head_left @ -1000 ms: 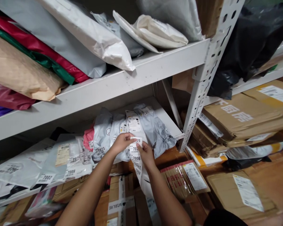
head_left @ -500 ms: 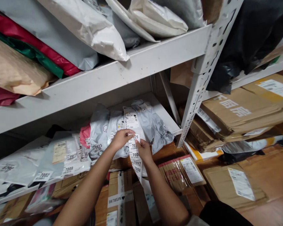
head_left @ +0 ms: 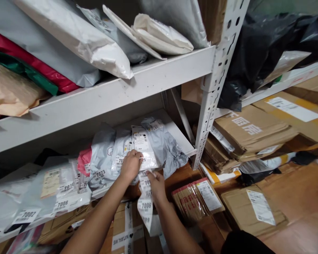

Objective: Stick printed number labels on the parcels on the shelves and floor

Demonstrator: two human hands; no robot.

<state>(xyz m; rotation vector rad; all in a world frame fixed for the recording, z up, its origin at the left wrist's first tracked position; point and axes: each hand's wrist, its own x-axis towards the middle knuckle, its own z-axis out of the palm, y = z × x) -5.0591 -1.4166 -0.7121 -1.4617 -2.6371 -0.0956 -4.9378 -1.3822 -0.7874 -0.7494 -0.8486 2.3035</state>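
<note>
My left hand (head_left: 130, 165) presses a small numbered sticker reading "25" (head_left: 146, 160) onto a grey mailer bag (head_left: 159, 148) on the lower shelf; its fingers are pinched on the sticker. Just below, my right hand (head_left: 154, 182) is closed on a hanging strip of numbered labels (head_left: 145, 206), with "7008" among those showing. The strip dangles below the shelf edge in front of cardboard boxes.
Grey and white mailer bags with stickers 7023 (head_left: 100, 173), 7008 (head_left: 63, 204) and 7002 (head_left: 26, 214) line the lower shelf. The upper shelf (head_left: 108, 95) holds padded bags. A perforated white upright (head_left: 214, 77) stands right of my hands. Cardboard boxes (head_left: 251, 208) lie on the floor and on the right-hand rack.
The "25" sticker has come away from the strip and is now pressed on the grey bag. My right hand dropped with the strip. The view shifted slightly left.
</note>
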